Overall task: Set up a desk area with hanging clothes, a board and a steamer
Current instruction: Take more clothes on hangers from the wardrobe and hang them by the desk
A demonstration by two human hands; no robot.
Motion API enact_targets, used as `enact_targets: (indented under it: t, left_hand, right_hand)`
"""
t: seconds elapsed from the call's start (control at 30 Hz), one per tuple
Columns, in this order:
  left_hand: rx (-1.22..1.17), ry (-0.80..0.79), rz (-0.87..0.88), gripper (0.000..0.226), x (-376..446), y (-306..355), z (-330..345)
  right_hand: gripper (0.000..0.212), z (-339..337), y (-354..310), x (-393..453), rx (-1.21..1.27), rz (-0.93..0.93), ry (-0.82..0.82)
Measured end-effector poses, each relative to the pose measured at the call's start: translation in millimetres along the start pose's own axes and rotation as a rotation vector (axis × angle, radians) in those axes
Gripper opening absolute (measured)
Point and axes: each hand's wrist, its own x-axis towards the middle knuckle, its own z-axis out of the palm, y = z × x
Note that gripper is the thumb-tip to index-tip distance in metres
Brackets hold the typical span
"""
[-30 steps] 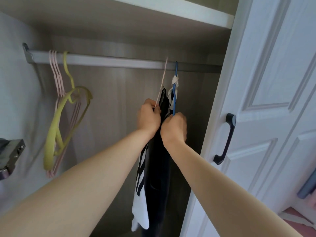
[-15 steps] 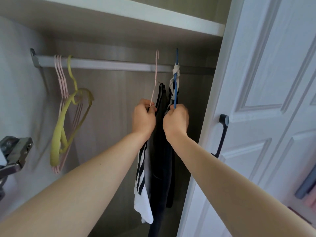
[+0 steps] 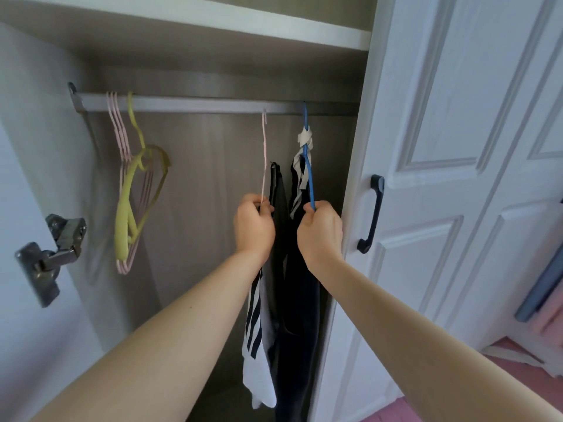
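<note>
Inside an open wardrobe, a metal rail (image 3: 198,104) runs across the top. My left hand (image 3: 253,226) grips a thin pink hanger (image 3: 264,153) whose hook sits just below the rail. A blue hanger (image 3: 308,166), its hook at the rail, is held by my right hand (image 3: 320,231). Dark clothes (image 3: 297,300) and a black-and-white striped garment (image 3: 256,330) hang down from these hangers between and below my hands. A strip of light cloth is knotted around the blue hanger's neck.
Several empty pink hangers (image 3: 120,141) and a yellow-green hanger (image 3: 131,190) hang at the rail's left end. A white wardrobe door (image 3: 457,178) with a dark handle (image 3: 372,213) stands open on the right. A metal hinge (image 3: 50,254) sits at the left. A shelf (image 3: 213,22) lies overhead.
The pink hanger's hook has come down off the rail in my left hand. Both hands have dropped slightly and moved a little apart, with the clothes following.
</note>
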Motion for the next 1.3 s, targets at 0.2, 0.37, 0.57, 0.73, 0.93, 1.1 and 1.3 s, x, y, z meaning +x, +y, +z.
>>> enact_targets:
  t: [0.2, 0.37, 0.57, 0.73, 0.93, 1.1, 1.3]
  left_hand:
    - [0.04, 0.023, -0.045, 0.016, -44.6, 1.4, -15.5]
    - [-0.031, 0.05, -0.086, 0.016, -81.4, 21.9, -30.0]
    - [-0.164, 0.029, -0.142, 0.015, -116.9, 62.6, -54.1]
    - [-0.253, 0.038, -0.102, 0.011, -141.5, 113.5, -86.4]
    - [-0.301, -0.002, -0.055, 0.013, -180.3, 169.2, -131.0]
    - [-0.315, -0.028, -0.058, 0.011, -224.6, 201.5, -166.8]
    - [-0.299, -0.034, -0.088, 0.011, -280.5, 220.4, -210.2]
  right_hand:
    - [0.022, -27.0, 3.0, -36.9, -0.028, 0.022, -0.081]
    - [0.018, -50.1, -12.6, -73.4, -0.031, 0.013, -0.118]
    - [0.014, -83.1, -52.5, -111.2, -0.001, 0.043, -0.099]
    - [0.013, -122.7, -94.8, -141.2, -0.014, -0.002, -0.053]
    - [0.018, -161.4, -138.8, -185.7, -0.017, -0.057, -0.023]
    - [0.021, -180.8, -157.6, -235.5, 0.014, -0.028, -0.039]
    - [0.021, -205.8, -155.0, -305.1, 0.024, 0.026, -0.078]
